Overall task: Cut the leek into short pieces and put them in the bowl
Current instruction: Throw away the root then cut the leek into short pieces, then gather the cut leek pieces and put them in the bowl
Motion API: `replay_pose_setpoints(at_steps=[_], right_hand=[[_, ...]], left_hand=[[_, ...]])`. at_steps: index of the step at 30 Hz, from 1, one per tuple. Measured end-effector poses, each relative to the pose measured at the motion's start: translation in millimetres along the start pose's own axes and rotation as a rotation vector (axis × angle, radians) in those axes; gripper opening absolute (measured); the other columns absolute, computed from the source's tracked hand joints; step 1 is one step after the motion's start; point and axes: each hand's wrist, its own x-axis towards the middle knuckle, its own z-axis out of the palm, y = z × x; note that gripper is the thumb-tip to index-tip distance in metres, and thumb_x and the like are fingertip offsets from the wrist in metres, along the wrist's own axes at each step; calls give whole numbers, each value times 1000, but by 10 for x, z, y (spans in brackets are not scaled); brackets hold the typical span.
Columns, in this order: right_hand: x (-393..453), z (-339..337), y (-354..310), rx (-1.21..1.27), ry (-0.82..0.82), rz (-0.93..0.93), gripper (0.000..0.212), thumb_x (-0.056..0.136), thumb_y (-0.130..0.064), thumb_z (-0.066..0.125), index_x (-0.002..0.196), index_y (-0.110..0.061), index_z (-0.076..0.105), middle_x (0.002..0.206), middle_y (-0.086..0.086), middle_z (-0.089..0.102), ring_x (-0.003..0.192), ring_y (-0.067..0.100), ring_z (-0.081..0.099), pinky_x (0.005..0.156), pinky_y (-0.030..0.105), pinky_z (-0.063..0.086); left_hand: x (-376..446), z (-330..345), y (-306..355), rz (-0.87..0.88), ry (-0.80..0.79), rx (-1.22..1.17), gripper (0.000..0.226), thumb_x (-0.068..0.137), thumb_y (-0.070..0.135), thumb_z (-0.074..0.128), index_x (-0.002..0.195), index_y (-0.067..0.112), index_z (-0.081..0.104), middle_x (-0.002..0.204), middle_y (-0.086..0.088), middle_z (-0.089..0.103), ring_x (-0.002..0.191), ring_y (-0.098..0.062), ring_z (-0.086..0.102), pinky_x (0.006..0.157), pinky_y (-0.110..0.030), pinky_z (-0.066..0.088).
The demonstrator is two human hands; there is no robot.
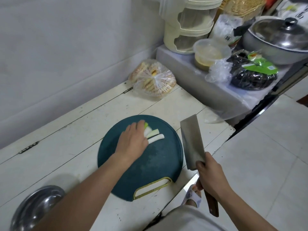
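Observation:
On the round dark green cutting board (158, 164) lie several white and pale green leek lengths (154, 135) side by side. My left hand (133, 140) presses down on their left ends, covering most of them. My right hand (210, 175) grips the wooden handle of a wide cleaver (192, 144), held in the air to the right of the board, blade tilted and clear of the leek. A steel bowl (35, 207) sits at the lower left of the white table, partly hidden by my left forearm.
A plastic bag of flatbreads (152, 79) lies at the table's far end. A raised ledge on the right holds cream stacked containers (188, 29), a plastic tub (210, 53), a bag of dark dried food (253, 74) and a lidded steel pot (280, 39). Tiled floor lies right of the table.

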Motion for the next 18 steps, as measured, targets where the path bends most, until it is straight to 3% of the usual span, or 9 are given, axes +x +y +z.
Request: replay_pose_setpoints(at_steps=[5,8,11,18], right_hand=[[19,-50,89,-6,-2,6,15,99,-12,32,101,-14,46,69,19,64,43,28,67,49,48,59],[55,-80,140,-28,14,9,15,102,-13,33,109,-14,46,75,16,64,47,26,68,42,32,57],[73,-81,178,-49,19,3,15,104,-13,36,115,-13,47,80,10,62,45,15,60,37,14,40],[79,-46,121,5,-49,-50,10,101,-11,36,102,-15,45,72,10,60,41,19,59,36,19,43]], left_hand=[[417,234,419,221,-196,183,63,88,26,59,145,16,33,121,-11,53,100,-30,51,73,-38,36],[371,348,429,143,-213,223,73,86,23,62,149,22,25,120,-11,51,100,-30,51,74,-40,37],[323,360,462,56,-201,283,85,84,19,67,153,25,16,117,-13,53,99,-30,54,75,-41,40],[342,363,440,11,-142,196,73,82,18,64,146,24,29,106,-11,59,88,-30,57,68,-38,41]])
